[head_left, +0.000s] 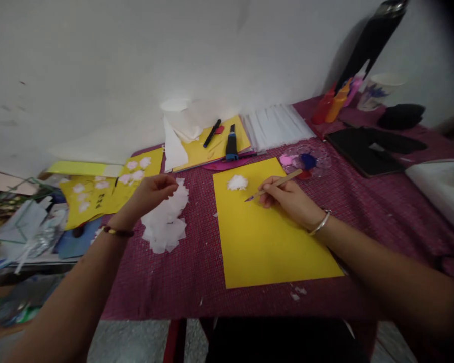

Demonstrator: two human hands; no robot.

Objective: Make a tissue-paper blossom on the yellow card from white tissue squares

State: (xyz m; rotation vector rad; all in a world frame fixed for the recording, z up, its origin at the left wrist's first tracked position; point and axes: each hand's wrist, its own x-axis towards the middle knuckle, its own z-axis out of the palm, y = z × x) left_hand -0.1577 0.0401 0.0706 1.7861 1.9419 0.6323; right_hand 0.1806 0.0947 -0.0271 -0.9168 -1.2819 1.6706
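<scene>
In my right hand (282,194) is a thin wooden paintbrush (293,176), its purple-tinted tip pointing left just over a yellow sheet of paper (265,242). A fluffy white tuft (237,182) sits on the upper left of that sheet, close to the brush tip. My left hand (159,188) hovers over a pile of thin white paper pieces (164,227), left of the sheet. Its fingers are closed and pressed together; whatever they may pinch is too small to make out.
Behind the sheet, a clear palette (323,159) holds pink, blue and red paint. A blue-black cutter (232,143) and a black marker (212,133) lie on stacked yellow paper. Paint bottles (336,103) stand back right; yellow sheets with pinkish blossoms (85,196) lie left.
</scene>
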